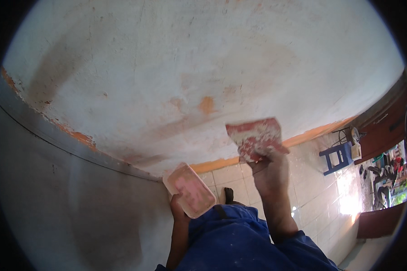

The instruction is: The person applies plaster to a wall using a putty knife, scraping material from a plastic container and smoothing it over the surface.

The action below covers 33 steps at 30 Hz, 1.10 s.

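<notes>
My left hand point(179, 209) grips the lower left edge of a shallow pinkish tray point(206, 204), its thumb over the rim. Pink and whitish residue coats the tray's inside. Raised in front of the wall, my right hand point(270, 169) is closed on a flat red scraper point(257, 131) smeared with whitish paste; the hand is slightly blurred. A gap shows between the scraper and the tray. Facing me is a whitish wall point(144, 77) with worn patches and a bare orange spot point(207, 105) near its middle.
Along the wall's base runs an orange strip point(217, 163) above the tiled floor point(303, 189). A grey wall point(45, 180) stands close on my left. To the right are a blue plastic stool point(337, 158), a brown door point(384, 131) and a bright doorway with motorbikes beyond.
</notes>
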Tool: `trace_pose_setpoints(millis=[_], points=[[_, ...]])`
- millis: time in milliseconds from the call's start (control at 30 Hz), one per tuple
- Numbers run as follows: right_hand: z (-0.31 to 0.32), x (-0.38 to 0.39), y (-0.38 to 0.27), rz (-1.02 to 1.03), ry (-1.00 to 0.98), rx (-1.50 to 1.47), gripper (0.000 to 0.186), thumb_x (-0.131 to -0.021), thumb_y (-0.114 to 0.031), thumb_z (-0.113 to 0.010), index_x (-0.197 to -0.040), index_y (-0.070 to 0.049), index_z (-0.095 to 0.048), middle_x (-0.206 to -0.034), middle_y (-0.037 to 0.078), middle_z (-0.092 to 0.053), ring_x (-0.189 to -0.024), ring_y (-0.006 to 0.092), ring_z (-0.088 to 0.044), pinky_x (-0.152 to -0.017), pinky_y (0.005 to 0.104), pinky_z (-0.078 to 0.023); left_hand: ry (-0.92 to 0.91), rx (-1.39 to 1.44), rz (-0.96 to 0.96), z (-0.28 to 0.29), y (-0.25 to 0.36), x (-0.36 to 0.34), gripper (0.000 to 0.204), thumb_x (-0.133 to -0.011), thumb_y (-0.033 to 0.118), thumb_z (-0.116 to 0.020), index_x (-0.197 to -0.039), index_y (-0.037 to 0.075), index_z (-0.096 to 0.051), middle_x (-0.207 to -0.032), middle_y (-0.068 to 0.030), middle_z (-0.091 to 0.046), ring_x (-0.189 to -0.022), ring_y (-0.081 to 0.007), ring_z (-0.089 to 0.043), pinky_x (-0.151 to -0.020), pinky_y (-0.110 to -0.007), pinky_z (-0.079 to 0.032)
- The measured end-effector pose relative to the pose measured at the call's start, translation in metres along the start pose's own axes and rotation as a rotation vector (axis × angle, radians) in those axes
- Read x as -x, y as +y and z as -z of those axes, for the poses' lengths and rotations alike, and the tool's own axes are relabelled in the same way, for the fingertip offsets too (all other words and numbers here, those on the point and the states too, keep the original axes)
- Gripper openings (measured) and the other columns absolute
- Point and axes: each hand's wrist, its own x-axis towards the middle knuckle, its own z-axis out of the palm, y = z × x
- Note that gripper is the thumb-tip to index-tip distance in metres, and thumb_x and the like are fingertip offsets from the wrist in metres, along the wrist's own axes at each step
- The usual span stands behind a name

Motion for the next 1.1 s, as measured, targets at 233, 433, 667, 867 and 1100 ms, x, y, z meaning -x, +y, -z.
trace_pose_setpoints(millis=[233,433,667,867,1100], points=[[0.063,-0.044,0.057,-0.154,0.043,0.160,0.014,-0.075,0.003,-0.048,-0.085,0.008,-0.057,-0.084,0.015,-0.054,-0.078,0.0240,-0.056,-0.065,0.0363,-0.050,0.003,-0.014,-0.011,-0.010,0.000,0.009,0.034,-0.073,0.021,-0.049,-0.102,0.004,-0.047,-0.081,-0.0084,-0.050,-0.070,-0.0219,-0.053,-0.060,-0.034,-0.048],[-0.011,-0.053,0.035,-0.153,-0.117,0.010,0.016,-0.068,0.005,-0.061,-0.084,0.006,-0.059,-0.075,0.010,-0.060,-0.071,0.0175,-0.059,-0.065,0.0276,-0.049,-0.005,-0.032,-0.036,-0.011,0.003,0.003,0.035,-0.073,0.021,-0.048,-0.103,0.004,-0.047,-0.082,-0.0082,-0.051,-0.072,-0.0228,-0.053,-0.062,-0.035,-0.048],[-0.058,0.014,-0.035,0.091,-0.174,0.252,0.012,-0.073,0.005,-0.052,-0.085,0.008,-0.055,-0.083,0.015,-0.056,-0.076,0.0228,-0.058,-0.067,0.0348,-0.051,-0.006,0.000,-0.028,-0.005,0.003,-0.002,0.036,-0.073,0.020,-0.048,-0.105,0.004,-0.046,-0.083,-0.0092,-0.050,-0.074,-0.0236,-0.053,-0.064,-0.036,-0.048],[0.023,-0.011,0.048,-0.207,-0.106,0.204,0.016,-0.074,0.002,-0.041,-0.087,0.006,-0.048,-0.082,0.016,-0.054,-0.072,0.0228,-0.054,-0.067,0.0389,-0.049,-0.027,0.016,0.021,0.002,0.003,-0.004,0.040,-0.070,0.017,-0.052,-0.107,0.005,-0.043,-0.086,-0.0079,-0.048,-0.079,-0.0234,-0.051,-0.070,-0.035,-0.046],[-0.066,-0.041,0.009,-0.123,-0.367,0.136,0.015,-0.078,0.002,-0.037,-0.079,0.012,-0.049,-0.082,0.020,-0.054,-0.080,0.0276,-0.056,-0.080,0.0383,-0.048,-0.005,-0.043,0.011,-0.003,0.011,0.002,0.038,-0.071,0.018,-0.051,-0.106,0.006,-0.045,-0.087,-0.0080,-0.048,-0.079,-0.0230,-0.051,-0.069,-0.035,-0.046]])
